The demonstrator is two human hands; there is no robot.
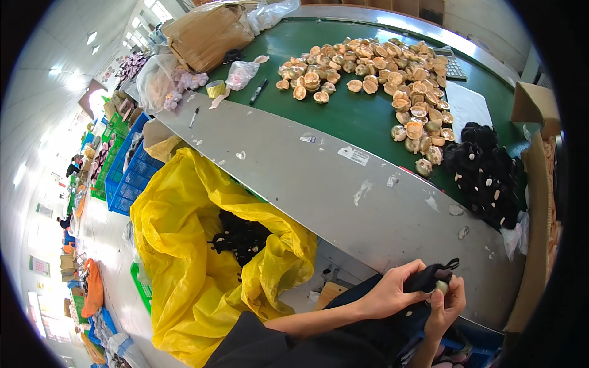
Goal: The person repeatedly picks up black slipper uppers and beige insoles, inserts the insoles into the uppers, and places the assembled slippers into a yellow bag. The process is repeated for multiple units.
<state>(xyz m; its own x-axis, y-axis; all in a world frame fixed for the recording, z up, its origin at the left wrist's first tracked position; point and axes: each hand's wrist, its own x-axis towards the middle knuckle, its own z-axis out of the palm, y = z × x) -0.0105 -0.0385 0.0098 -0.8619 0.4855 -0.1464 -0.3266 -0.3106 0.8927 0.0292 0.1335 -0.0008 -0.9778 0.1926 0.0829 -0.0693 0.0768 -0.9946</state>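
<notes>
Near the table's front edge, my left hand (392, 293) is closed on a small black fabric piece (423, 279) with a thin black loop at its top. Against its lower side, the thumb and fingers of my right hand (446, 305) pinch a small, shiny, pale gold-green round piece (441, 286). The fingers partly cover both. Beyond them, a heap of black fuzzy pieces (485, 175) with small pale bits lies at the table's right. Many round, hollow shell-like pieces (414, 130), gold outside and tan inside, spread over the green surface.
A yellow plastic bag (178, 245) gapes left of me, black pieces inside. The metal table edge (288, 153) runs diagonally across. An open cardboard box (540, 202) stands at the right; a wrapped carton (208, 37) sits far left. Blue crates (132, 172) stand beyond the bag.
</notes>
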